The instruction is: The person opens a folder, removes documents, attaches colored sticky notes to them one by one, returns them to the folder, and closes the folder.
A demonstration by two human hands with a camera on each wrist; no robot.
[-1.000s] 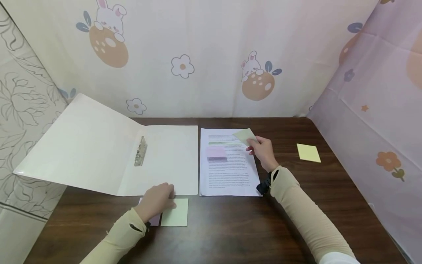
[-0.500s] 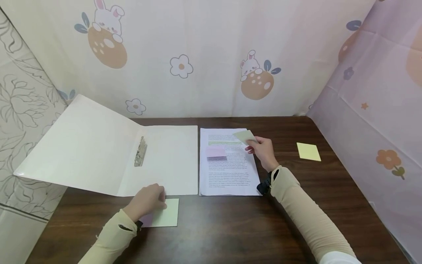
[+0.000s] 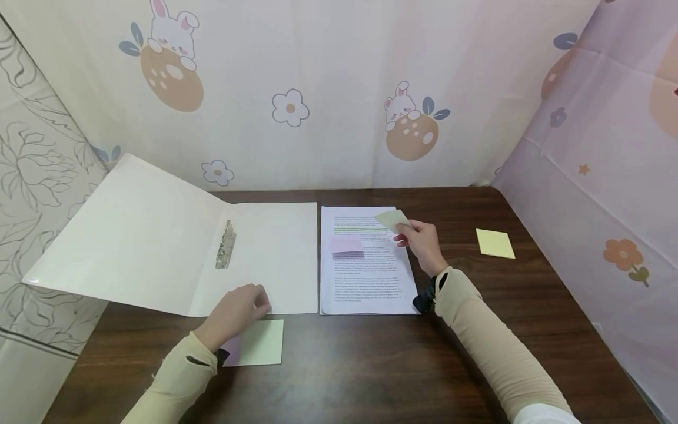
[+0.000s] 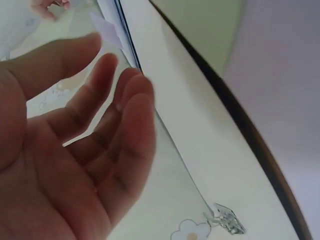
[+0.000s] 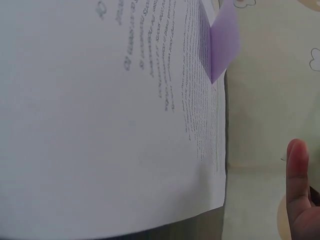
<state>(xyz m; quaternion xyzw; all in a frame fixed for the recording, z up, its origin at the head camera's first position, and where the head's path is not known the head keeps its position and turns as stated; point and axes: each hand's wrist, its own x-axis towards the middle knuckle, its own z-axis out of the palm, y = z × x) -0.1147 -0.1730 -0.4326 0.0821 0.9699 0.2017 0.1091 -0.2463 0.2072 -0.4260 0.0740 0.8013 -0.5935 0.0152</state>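
One green note (image 3: 392, 219) is pinched in the right hand (image 3: 423, 241) over the pages (image 3: 365, 288); the left hand (image 3: 234, 313), fingers relaxed, holds nothing by the folder's (image 3: 283, 253) near edge.

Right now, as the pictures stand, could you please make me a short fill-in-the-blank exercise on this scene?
1. The note held by the right hand is pale ____.
2. The left hand holds ____.
3. The lone note lying on the table at the far right is ____.
4. Beside the printed pages is an open ____ folder with a metal clip.

Missing words: green; nothing; yellow; white.
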